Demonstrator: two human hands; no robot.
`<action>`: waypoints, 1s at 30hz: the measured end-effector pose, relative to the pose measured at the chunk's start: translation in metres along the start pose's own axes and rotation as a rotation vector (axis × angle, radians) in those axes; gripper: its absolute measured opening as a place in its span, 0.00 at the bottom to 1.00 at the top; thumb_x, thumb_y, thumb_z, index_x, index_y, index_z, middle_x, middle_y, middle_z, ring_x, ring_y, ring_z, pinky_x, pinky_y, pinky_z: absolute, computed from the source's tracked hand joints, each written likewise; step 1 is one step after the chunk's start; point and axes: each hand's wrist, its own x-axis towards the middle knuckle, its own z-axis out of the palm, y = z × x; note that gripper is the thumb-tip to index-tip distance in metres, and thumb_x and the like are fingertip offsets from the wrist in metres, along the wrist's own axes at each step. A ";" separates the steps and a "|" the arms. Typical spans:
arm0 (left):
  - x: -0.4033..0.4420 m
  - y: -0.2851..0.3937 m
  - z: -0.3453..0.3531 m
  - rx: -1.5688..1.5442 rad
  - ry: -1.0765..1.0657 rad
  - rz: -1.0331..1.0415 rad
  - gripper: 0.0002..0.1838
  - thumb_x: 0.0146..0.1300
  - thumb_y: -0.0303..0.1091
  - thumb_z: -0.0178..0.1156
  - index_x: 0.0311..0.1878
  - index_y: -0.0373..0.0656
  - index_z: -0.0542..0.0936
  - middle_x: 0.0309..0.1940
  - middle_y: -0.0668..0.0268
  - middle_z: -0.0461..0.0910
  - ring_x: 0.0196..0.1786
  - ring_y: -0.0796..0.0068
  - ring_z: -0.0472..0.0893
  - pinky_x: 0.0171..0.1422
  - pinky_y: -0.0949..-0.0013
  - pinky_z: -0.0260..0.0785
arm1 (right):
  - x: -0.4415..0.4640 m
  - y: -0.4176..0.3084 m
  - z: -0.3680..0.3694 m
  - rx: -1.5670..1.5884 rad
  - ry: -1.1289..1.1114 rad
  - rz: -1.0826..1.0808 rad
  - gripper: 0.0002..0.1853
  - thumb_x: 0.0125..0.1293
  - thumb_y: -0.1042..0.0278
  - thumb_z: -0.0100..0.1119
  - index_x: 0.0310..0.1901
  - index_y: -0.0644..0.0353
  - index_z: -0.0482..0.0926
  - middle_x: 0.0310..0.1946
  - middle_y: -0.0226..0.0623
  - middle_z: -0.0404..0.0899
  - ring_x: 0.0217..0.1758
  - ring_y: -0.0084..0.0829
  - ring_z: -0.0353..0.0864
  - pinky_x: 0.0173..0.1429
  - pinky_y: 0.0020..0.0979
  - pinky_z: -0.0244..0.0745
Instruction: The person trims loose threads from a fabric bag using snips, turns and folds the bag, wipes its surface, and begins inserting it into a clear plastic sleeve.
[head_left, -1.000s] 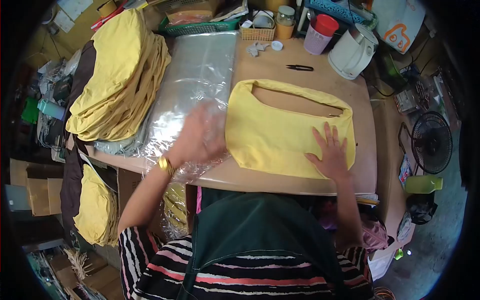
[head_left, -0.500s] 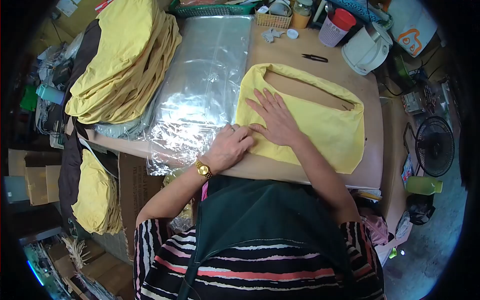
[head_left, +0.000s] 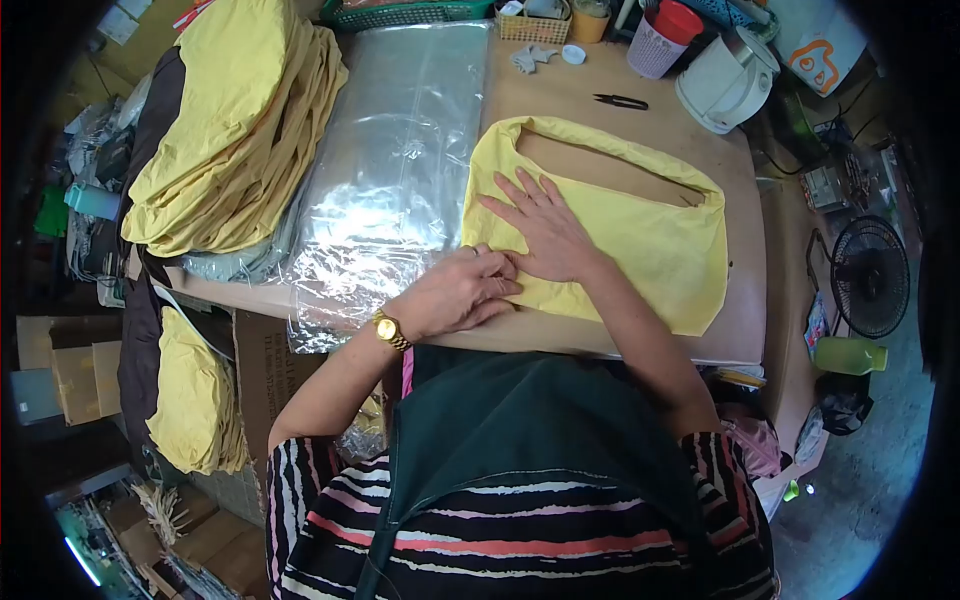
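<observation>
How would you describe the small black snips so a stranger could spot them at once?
Start at the big brown table and find the flat yellow cloth bag under the person's right hand. Just beyond its looped strap lie the small black snips, slim and dark, unlike the bulky white kettle to their right.

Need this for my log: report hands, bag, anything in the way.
Left hand curled at near left corner of yellow bag. Right hand spread on it. Bag flat, right forearm across it. Clear plastic close on left.
</observation>
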 end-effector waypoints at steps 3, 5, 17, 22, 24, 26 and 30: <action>0.002 -0.001 -0.009 0.027 -0.085 -0.001 0.15 0.54 0.34 0.65 0.47 0.46 0.82 0.40 0.69 0.76 0.44 0.68 0.77 0.50 0.65 0.72 | 0.002 0.006 -0.003 0.074 -0.045 -0.035 0.39 0.62 0.41 0.59 0.73 0.44 0.60 0.75 0.44 0.51 0.79 0.49 0.45 0.79 0.49 0.41; 0.002 -0.004 -0.010 0.080 -0.137 0.012 0.13 0.54 0.33 0.64 0.44 0.45 0.82 0.39 0.69 0.76 0.44 0.68 0.77 0.51 0.65 0.73 | -0.008 0.005 -0.014 0.222 -0.035 0.011 0.39 0.62 0.42 0.59 0.72 0.43 0.60 0.75 0.43 0.51 0.79 0.49 0.44 0.79 0.52 0.39; 0.000 0.019 -0.019 0.334 0.144 -0.304 0.10 0.56 0.28 0.58 0.42 0.40 0.75 0.43 0.61 0.72 0.47 0.61 0.74 0.49 0.59 0.68 | -0.083 -0.014 -0.033 -0.084 -0.044 0.325 0.41 0.59 0.36 0.58 0.72 0.41 0.62 0.76 0.39 0.50 0.80 0.49 0.42 0.75 0.67 0.31; 0.060 0.027 0.033 0.453 0.099 -0.433 0.33 0.68 0.52 0.52 0.70 0.42 0.64 0.71 0.52 0.58 0.74 0.51 0.57 0.73 0.36 0.46 | -0.073 -0.034 -0.013 -0.037 -0.028 0.296 0.39 0.60 0.34 0.56 0.71 0.42 0.64 0.75 0.38 0.52 0.79 0.48 0.46 0.76 0.65 0.31; 0.066 0.007 0.056 0.480 0.054 -0.481 0.38 0.68 0.59 0.48 0.73 0.44 0.60 0.75 0.53 0.53 0.78 0.51 0.50 0.75 0.31 0.36 | -0.076 -0.035 -0.011 0.018 -0.106 0.202 0.38 0.62 0.35 0.55 0.71 0.42 0.63 0.76 0.38 0.52 0.79 0.46 0.46 0.76 0.64 0.33; 0.056 -0.012 0.054 0.576 0.030 -0.594 0.41 0.67 0.66 0.40 0.75 0.49 0.58 0.76 0.55 0.52 0.78 0.52 0.48 0.74 0.28 0.30 | -0.100 -0.021 -0.032 -0.062 -0.160 0.344 0.36 0.63 0.36 0.54 0.70 0.44 0.65 0.76 0.39 0.51 0.79 0.44 0.46 0.76 0.64 0.33; 0.047 -0.019 0.038 0.315 0.086 -0.562 0.33 0.67 0.54 0.54 0.71 0.49 0.66 0.72 0.57 0.61 0.77 0.54 0.55 0.74 0.29 0.31 | -0.163 0.024 -0.039 -0.275 0.100 0.679 0.28 0.62 0.42 0.60 0.59 0.49 0.78 0.71 0.42 0.61 0.74 0.42 0.60 0.75 0.57 0.48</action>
